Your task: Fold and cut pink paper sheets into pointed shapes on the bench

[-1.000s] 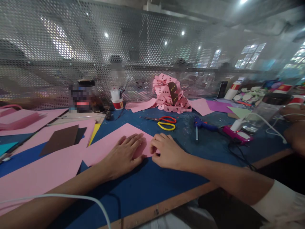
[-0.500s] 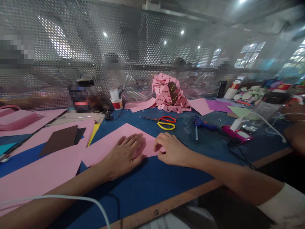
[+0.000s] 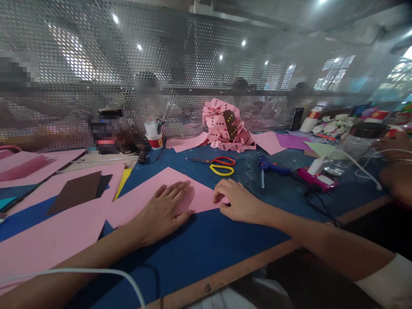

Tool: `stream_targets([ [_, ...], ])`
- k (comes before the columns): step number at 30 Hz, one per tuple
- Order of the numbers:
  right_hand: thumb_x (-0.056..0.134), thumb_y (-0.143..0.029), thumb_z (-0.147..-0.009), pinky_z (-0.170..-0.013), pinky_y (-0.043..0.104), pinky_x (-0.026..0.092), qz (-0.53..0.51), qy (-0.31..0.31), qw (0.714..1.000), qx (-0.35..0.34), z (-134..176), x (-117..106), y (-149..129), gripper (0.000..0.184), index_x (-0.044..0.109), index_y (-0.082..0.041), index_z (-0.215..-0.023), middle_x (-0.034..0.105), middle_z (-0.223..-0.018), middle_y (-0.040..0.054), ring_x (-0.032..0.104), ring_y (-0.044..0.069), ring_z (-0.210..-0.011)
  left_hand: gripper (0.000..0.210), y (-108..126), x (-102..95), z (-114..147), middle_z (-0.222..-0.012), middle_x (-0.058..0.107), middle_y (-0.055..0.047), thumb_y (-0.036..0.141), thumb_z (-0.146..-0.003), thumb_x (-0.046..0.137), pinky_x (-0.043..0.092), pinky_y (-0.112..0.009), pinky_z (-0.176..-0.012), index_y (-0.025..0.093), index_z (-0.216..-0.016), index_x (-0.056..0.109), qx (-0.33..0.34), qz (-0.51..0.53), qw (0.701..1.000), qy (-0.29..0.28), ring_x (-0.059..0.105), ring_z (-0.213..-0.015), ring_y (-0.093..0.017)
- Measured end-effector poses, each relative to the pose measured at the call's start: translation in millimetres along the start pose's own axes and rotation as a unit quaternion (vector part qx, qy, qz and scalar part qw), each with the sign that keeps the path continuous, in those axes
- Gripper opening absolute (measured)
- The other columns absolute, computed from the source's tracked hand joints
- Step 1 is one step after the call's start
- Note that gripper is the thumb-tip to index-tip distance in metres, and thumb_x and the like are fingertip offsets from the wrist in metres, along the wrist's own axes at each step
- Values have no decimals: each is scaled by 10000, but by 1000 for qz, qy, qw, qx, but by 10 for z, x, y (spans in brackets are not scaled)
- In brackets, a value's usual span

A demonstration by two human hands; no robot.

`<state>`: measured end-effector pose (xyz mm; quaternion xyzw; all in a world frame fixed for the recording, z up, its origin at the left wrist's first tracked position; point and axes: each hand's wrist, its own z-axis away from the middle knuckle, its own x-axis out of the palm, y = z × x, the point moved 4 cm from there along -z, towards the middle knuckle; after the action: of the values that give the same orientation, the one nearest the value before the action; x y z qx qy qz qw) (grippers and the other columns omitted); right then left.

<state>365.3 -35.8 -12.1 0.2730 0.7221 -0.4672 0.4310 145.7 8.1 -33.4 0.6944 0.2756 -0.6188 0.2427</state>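
A pink paper sheet (image 3: pixel 138 201) lies at an angle on the blue table mat, its pointed top towards the back. My left hand (image 3: pixel 165 208) is spread flat on its middle, fingers apart and pressing on it. At the sheet's right corner my right hand (image 3: pixel 240 201) is curled, thumb and fingers closed on the pink edge; the corner is mostly hidden by the fingers. Just behind my hands, scissors (image 3: pixel 211 162) with one red and one yellow handle loop rest on the mat. A blue glue gun (image 3: pixel 273 168) with a glue stick lies beyond my right hand.
A dotted pink paper model (image 3: pixel 222 124) stands at the back before a perforated metal screen. Left are more pink sheets (image 3: pixel 48 240) and a brown sheet (image 3: pixel 77 191). A red-and-white cup (image 3: pixel 155 140), a clear jar (image 3: pixel 346 150) and another person's arm (image 3: pixel 397 178) are also around.
My right hand has slid slightly to the right with the paper's corner. My left hand stays flat on the sheet. The whole view has shifted a little.
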Motion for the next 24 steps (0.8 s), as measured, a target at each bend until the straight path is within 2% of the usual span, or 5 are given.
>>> stream_targets([
  [9,539,-16,-752,-893,352,345,-1,-11,1000,-9,26,-3,75,261,624,-209,-906,620,-1063,34,526,207,-1049,622,6,-7,8,-1606,362,-59,598,-980,383,243,-511,-1194,271,-1510,396,1,10,1000,13,343,-1463,-289],
  [18,482,7,-753,-884,365,345,-27,-18,999,18,111,-83,144,318,633,-209,-929,633,-1074,27,531,204,-1066,654,4,-2,-6,-1620,328,-74,611,-981,364,236,-518,-1199,255,-1530,361,-13,1,1000,-11,313,-1480,-282],
  [24,449,57,-707,-948,386,368,-48,-23,999,11,166,-117,215,421,653,-217,-954,641,-1084,30,545,199,-1066,670,7,-12,-9,-1621,323,-83,613,-987,335,232,-519,-1202,229,-1536,355,-8,-1,1000,-16,301,-1487,-281],
])
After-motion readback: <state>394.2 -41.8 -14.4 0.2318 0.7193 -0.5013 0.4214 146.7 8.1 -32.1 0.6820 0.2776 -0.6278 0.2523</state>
